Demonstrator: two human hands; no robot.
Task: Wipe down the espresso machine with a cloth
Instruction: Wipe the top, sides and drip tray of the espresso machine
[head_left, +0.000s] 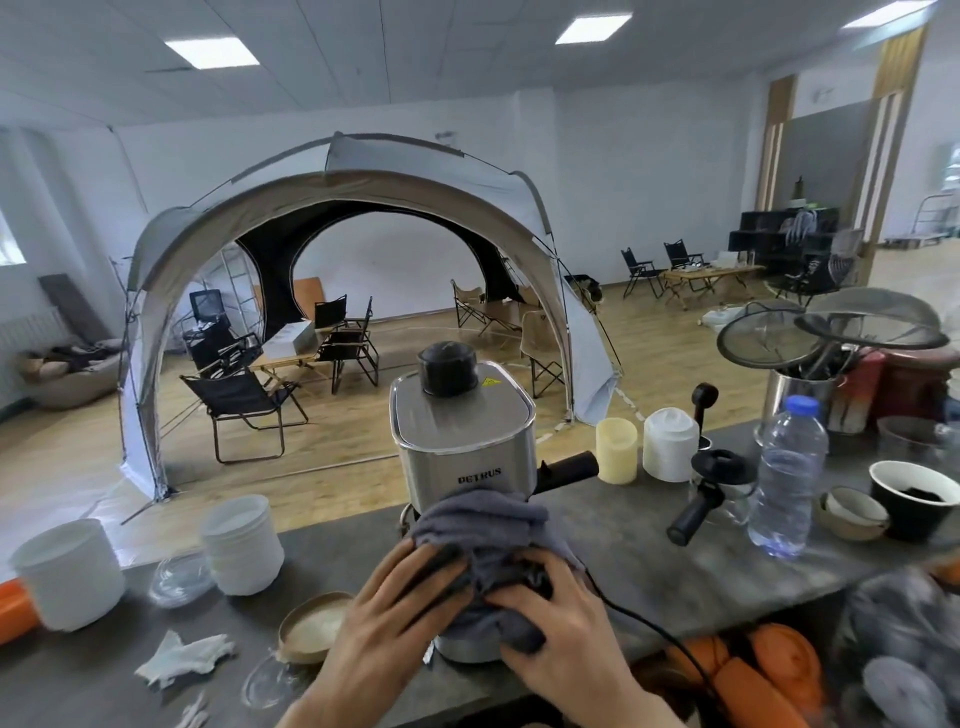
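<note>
A steel espresso machine (462, 441) with a black cap on top stands on the grey counter (649, 561), its black handle sticking out to the right. A grey cloth (478, 519) is draped over its lower front. My left hand (395, 608) presses on the cloth's left side with fingers spread. On the right side, my right hand (550, 623) grips a bunch of the cloth against the machine's base. The machine's front below the brand name is hidden by the cloth.
White cup stacks (241, 545) and a crumpled tissue (182, 657) lie left. Two candles (615, 449), a loose portafilter (701, 499), a water bottle (787, 478), bowls and a black cup (911, 499) stand right. A black cord (654, 629) trails toward me.
</note>
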